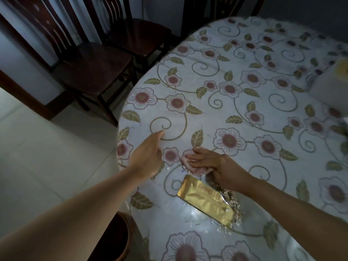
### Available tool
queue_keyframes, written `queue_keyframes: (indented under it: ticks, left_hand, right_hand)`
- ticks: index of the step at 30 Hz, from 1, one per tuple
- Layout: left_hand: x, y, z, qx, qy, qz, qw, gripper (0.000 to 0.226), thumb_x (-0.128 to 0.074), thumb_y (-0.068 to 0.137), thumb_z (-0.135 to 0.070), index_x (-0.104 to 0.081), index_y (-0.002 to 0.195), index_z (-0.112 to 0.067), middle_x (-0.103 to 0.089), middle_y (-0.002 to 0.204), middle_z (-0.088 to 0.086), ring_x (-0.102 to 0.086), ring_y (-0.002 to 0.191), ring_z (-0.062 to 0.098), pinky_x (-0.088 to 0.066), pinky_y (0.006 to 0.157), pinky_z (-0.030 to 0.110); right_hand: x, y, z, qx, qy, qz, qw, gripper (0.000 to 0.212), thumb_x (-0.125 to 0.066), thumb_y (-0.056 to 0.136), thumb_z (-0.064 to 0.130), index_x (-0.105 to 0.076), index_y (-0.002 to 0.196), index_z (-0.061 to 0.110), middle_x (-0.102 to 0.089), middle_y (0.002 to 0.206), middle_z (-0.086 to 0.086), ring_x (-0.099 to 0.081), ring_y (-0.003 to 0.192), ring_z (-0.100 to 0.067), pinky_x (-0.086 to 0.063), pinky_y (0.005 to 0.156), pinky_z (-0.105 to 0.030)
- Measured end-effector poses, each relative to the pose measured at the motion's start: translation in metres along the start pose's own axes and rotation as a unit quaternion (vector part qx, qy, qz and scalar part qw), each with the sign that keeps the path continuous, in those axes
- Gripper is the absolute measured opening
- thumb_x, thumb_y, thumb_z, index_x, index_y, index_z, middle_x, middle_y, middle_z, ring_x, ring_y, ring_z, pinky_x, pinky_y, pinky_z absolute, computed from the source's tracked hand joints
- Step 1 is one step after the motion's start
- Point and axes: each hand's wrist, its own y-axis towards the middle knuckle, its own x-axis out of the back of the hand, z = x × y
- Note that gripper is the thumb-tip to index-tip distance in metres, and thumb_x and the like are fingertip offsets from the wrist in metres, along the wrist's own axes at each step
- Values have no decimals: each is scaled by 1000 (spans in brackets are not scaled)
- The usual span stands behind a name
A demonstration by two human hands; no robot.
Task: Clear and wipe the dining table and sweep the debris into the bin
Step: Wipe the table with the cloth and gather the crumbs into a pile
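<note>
No text or label can be read.

One head-worn wide-angle view looks steeply down and forward, close over the surface (244, 110) filling the frame's right.
</note>
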Motion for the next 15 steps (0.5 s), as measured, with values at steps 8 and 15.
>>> queue_keyframes:
  ticks: [8,15]
  left_hand:
    - [16,-23,-11,-73,23,65,995,51,-37,94,-10,-31,143,-20,-46,144,5,-45,129,23,-36,107,35]
    - [43,-59,1,-131,7,73,989,52,-39,94,-15,-28,144,-24,-42,146,4,-46,128,26,-42,99,35]
  right_hand:
    - [24,-10,45,-114,10,-75,991,31,-62,85,6,-69,110,23,-56,129,7,-47,117,3,-32,95,-3]
    - [-12,-32,98,-248,-32,-188,950,37,-63,82,9,-63,118,18,-58,127,1,-51,117,-15,-33,90,-13]
